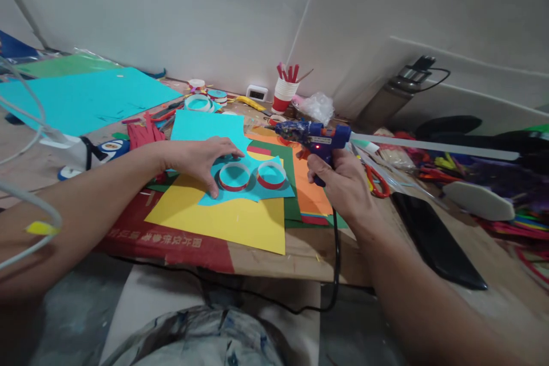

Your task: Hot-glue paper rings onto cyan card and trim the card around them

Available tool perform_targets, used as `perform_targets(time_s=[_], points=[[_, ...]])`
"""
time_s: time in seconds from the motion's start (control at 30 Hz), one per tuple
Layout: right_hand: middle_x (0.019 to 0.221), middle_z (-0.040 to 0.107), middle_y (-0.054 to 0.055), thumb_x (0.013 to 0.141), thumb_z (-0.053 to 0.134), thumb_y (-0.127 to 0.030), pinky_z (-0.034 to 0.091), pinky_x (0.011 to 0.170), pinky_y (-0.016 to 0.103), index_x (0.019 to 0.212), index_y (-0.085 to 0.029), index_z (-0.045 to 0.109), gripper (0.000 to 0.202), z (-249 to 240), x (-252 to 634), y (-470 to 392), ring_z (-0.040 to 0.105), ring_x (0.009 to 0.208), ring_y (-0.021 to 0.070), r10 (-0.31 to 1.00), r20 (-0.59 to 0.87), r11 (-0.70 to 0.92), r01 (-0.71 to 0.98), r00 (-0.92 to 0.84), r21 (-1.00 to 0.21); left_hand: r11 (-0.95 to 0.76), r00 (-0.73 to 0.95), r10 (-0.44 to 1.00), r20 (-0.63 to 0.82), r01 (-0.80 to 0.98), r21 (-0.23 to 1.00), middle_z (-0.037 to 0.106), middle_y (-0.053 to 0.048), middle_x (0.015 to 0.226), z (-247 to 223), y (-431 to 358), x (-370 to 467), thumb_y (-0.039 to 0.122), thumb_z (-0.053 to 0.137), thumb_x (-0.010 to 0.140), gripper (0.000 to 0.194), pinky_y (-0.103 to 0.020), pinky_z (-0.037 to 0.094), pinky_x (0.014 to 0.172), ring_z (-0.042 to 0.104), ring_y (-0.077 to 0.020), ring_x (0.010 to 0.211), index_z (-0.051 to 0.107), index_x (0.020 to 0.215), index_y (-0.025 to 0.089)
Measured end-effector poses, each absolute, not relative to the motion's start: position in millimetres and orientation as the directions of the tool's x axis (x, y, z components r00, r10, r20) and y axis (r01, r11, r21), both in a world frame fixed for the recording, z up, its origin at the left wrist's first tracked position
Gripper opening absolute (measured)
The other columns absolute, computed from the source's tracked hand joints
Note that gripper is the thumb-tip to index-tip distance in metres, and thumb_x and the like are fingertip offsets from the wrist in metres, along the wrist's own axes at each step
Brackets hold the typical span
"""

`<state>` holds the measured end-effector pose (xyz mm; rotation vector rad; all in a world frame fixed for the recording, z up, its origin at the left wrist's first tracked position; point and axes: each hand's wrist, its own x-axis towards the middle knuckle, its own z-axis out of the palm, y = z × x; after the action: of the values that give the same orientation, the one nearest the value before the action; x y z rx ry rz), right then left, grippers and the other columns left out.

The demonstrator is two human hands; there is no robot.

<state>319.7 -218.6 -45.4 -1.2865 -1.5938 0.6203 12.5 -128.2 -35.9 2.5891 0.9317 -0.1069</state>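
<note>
My left hand (199, 163) rests on a cut blue paper piece (283, 190), thumb and fingers spread beside the left ring. On that piece stand two short paper rings, a left ring (234, 187) and a right ring (271, 185), red outside and white inside. Whether my fingers touch the left ring I cannot tell. Wrapped in my right hand (345, 183) is a blue hot glue gun (319, 138), its small red light lit and its nozzle pointing left. A long white glue stick (437, 146) sticks out of its back. Beneath the blue piece lies a yellow sheet (257, 231).
Orange paper (313, 200) lies under the glue gun, whose black cord (337, 257) hangs over the table edge. To the right are a black phone-like slab (433, 240), orange-handled scissors (377, 182) and a bottle (394, 91). Behind stands a striped paper cup (283, 96) of red strips.
</note>
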Motion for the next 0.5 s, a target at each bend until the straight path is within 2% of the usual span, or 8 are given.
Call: perform_targets(time_s=[0.3, 0.5], points=[[0.059, 0.057, -0.005, 0.088, 0.061, -0.041, 0.045, 0.058, 0.03, 0.09, -0.024, 0.061, 0.018, -37.3, 328.2, -212.4, 0.053, 0.055, 0.0148, 0.906, 0.414, 0.343, 0.424, 0.085, -0.838, -0.71, 0.766, 0.627, -0.143, 0.637, 0.299, 0.053, -0.018, 0.152, -41.3, -127.8, 20.3, 0.063, 0.088, 0.058, 0.107, -0.041, 0.037, 0.117, 0.048, -0.0375, 0.141, 0.051, 0.149, 0.02], [0.061, 0.058, -0.004, 0.089, 0.061, -0.047, 0.044, 0.058, 0.03, 0.088, -0.022, 0.062, 0.025, -46.4, 330.5, -205.2, 0.053, 0.056, 0.0144, 0.91, 0.407, 0.334, 0.45, 0.074, -0.828, -0.714, 0.764, 0.631, -0.139, 0.641, 0.282, 0.054, -0.015, 0.151, -39.2, -131.6, 26.1, 0.064, 0.088, 0.06, 0.103, -0.04, 0.039, 0.115, 0.049, -0.0366, 0.141, 0.053, 0.148, 0.023]])
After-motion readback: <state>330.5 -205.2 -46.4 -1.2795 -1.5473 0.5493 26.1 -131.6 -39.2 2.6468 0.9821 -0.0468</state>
